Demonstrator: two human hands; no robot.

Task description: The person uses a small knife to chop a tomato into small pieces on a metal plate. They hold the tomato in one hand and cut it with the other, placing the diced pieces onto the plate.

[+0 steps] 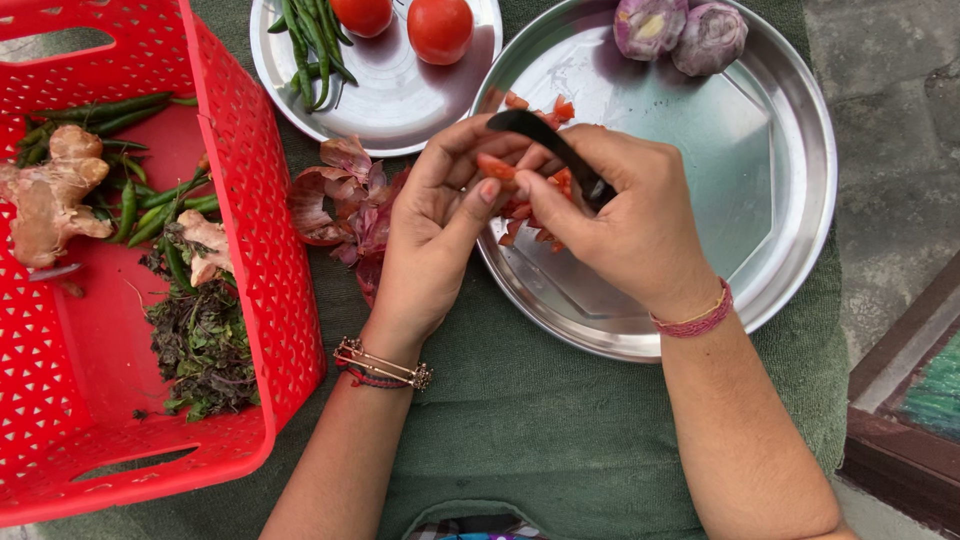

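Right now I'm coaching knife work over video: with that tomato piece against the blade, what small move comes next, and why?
Probably draw the dark curved knife blade through the red tomato piece pinched in the left hand, letting the cut bit drop. The right hand holds the blade above the large round steel plate, where chopped red tomato bits already lie.
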